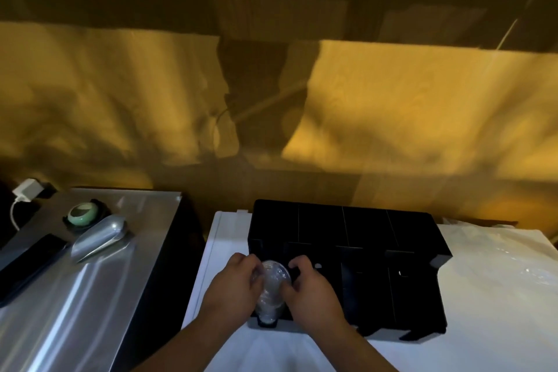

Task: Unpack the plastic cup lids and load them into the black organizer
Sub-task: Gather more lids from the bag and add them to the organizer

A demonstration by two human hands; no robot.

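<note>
**Left hand (238, 284) and right hand (312, 293) clasp a stack of lids (271, 284)**

Each hand curls its fingers round one side of the clear plastic stack, so the lids are held firmly between them. The stack slopes down toward the person. Its near end sits in the front opening of the end slot of the black organizer (377, 251), directly under the grip. The other slots stretch away to the right of the hands, and the back wall rises just beyond them. The organizer stands on a white table (498, 326). Well to the right of the grip lies something clear and crinkled, too blurred to make out. Left of the grip, across a dark gap, is a steel counter (90, 296). On it lie a silver scoop (99, 238) and, farther off, a green round dish (83, 214) and a white charger (27, 190).
</note>
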